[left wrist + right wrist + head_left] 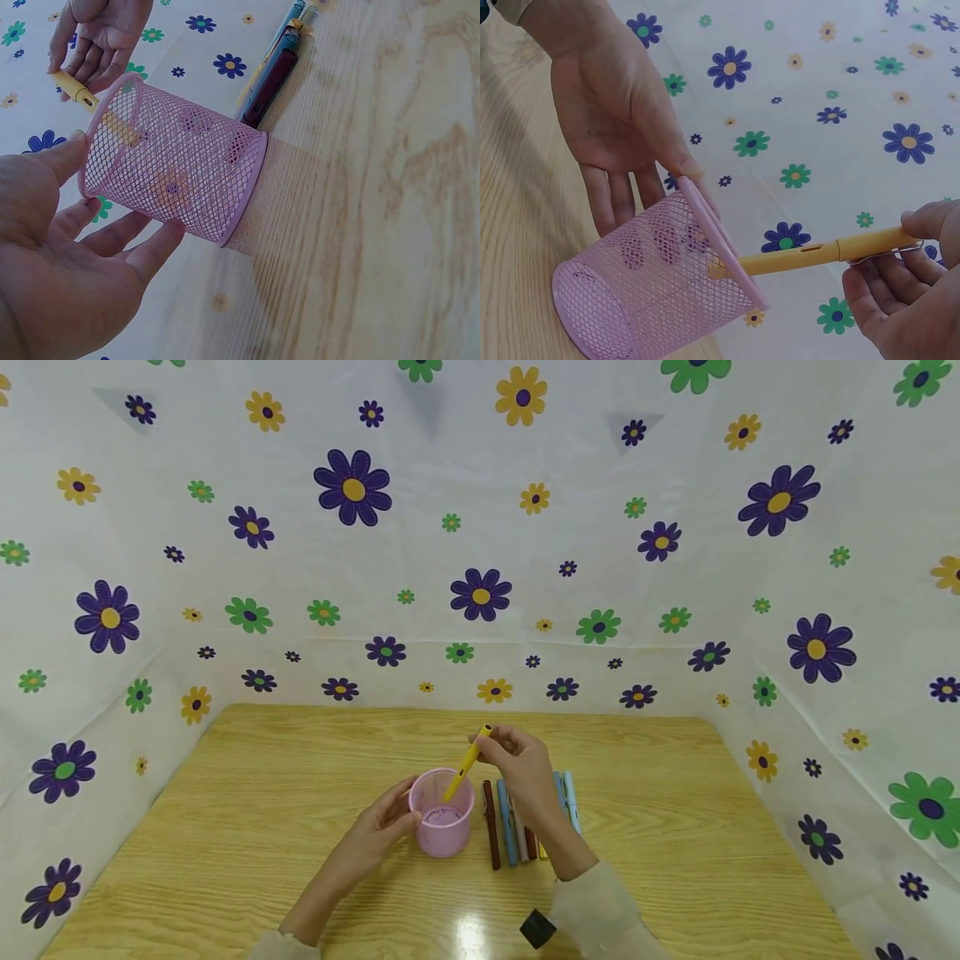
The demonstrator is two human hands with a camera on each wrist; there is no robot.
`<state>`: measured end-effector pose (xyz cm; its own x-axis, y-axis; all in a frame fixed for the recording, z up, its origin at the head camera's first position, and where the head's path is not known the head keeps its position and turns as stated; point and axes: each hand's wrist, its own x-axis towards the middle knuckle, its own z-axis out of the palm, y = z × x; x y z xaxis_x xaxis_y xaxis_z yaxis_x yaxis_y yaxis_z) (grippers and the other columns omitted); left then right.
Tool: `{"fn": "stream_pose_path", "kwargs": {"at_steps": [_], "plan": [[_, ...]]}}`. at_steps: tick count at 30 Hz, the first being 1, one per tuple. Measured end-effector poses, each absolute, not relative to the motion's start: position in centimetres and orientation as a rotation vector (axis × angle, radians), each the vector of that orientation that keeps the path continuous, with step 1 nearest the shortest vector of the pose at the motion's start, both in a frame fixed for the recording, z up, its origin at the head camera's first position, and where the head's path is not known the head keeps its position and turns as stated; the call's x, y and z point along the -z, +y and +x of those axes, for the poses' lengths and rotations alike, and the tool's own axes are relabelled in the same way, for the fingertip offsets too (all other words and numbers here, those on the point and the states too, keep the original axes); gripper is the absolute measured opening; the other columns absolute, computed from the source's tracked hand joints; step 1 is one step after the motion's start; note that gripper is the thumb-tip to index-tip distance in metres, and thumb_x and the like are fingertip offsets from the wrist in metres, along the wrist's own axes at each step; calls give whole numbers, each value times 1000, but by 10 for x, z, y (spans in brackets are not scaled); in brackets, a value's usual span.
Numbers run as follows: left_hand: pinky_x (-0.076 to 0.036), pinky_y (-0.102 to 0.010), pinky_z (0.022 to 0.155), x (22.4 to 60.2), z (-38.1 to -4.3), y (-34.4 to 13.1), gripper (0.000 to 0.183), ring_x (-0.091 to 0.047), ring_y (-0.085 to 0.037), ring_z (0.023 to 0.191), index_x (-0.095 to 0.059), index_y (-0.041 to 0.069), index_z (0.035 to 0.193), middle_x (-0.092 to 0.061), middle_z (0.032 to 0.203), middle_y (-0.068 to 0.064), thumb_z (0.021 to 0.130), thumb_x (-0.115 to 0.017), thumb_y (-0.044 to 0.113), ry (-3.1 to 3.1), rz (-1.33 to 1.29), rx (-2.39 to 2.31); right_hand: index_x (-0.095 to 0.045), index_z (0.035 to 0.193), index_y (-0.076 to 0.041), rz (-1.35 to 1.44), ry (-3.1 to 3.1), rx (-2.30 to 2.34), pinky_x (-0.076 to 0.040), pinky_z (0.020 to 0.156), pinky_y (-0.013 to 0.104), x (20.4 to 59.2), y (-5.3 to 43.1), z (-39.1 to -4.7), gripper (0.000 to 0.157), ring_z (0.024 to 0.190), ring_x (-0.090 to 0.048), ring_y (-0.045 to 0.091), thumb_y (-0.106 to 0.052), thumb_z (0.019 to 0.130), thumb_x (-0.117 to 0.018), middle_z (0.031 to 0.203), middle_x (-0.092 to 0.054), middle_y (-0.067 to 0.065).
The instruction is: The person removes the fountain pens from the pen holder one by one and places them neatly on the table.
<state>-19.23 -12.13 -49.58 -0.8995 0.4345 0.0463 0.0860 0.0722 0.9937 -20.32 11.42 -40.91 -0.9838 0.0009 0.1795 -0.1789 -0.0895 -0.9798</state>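
Note:
A pink mesh pen cup (443, 842) stands upright on the wooden table, its inside visible from above. My left hand (373, 833) holds it from the left, thumb at the rim and fingers along the mesh wall, as the left wrist view shows. In my right hand (521, 770) a yellow pen (467, 765) is pinched near its upper, clipped end. The pen slants down through the cup's mouth, and its lower end (718, 270) shows inside the rim in the right wrist view.
Beside the cup on the right lies a row of several pens, among them a dark brown pen (491, 827), a blue pen (507, 823) and a light blue pen (572, 797). My right forearm covers part of the row. Flower-printed white cloth (420, 552) walls the table's back and sides.

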Motion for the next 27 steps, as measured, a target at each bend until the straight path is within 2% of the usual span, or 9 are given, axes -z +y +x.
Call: {"fn": "stream_pose_path", "kwargs": {"at_steps": [5, 13, 21, 27], "plan": [[-38, -35, 101, 497, -193, -122, 59, -36, -28, 130, -33, 18, 144, -37, 143, -15, 93, -58, 28, 2089, 533, -1904, -60, 104, 5, 217, -2000, -2239, -41, 100, 40, 403, 119, -201, 32, 88, -66, 31, -22, 88, -66, 103, -67, 15], [-39, -33, 100, 497, -193, -122, 59, -35, -29, 130, -32, 17, 145, -36, 144, -16, 93, -58, 28, 2083, 531, -1905, -58, 106, 6, 211, -1947, -2292, -47, 93, 36, 398, 127, -200, 34, 90, -64, 34, -21, 88, -66, 103, -66, 15], [-39, -35, 100, 498, -193, -122, 59, -37, -28, 130, -33, 18, 144, -38, 143, -14, 92, -59, 28, 2078, 523, -1915, -57, 109, 9, 174, -1924, -2306, -47, 91, 46, 399, 135, -201, 37, 91, -62, 39, -20, 88, -66, 103, -65, 17], [-38, -36, 101, 499, -194, -123, 59, -37, -30, 129, -33, 16, 144, -38, 142, -16, 92, -59, 27, 2082, 539, -1912, -59, 106, 6, 150, -1937, -2299, -50, 87, 46, 398, 141, -201, 38, 91, -62, 36, -25, 87, -68, 103, -66, 16]]}}
